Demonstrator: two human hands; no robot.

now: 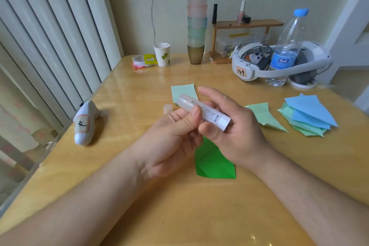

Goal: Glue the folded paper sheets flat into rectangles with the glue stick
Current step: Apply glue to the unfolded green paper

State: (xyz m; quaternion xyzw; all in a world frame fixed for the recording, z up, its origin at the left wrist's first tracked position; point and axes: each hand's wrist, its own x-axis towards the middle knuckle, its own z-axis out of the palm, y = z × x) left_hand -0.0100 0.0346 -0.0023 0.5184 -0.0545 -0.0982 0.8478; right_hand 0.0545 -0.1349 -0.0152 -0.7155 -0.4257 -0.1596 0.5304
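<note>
Above the yellow wooden counter (139,90), held in both hands: one translucent white plastic glue stick (203,112), long axis running from upper left to lower right, far end up-left, twist base down-right. Left hand (171,140) curled round the middle of the tube, thumb on top. Right hand (233,124) pinching the base end, thumb beneath, index finger raised free. Both grips grasping the stick. Stick apparently uncapped: one small clear cap (167,109) standing on the counter just left of the hands.

Directly below the hands, nearer the right wrist: one dark green folded paper sheet (213,162), lying flat, partly hidden. Likely next target, reached by tipping the stick's far end downward.

Beyond the hands: one pale green paper rectangle (182,92), flat, seemingly finished. To the right: one pale green folded sheet (263,115), then one stack of blue and green folded sheets (309,116), count within unclear. Well apart from either hand.
</note>
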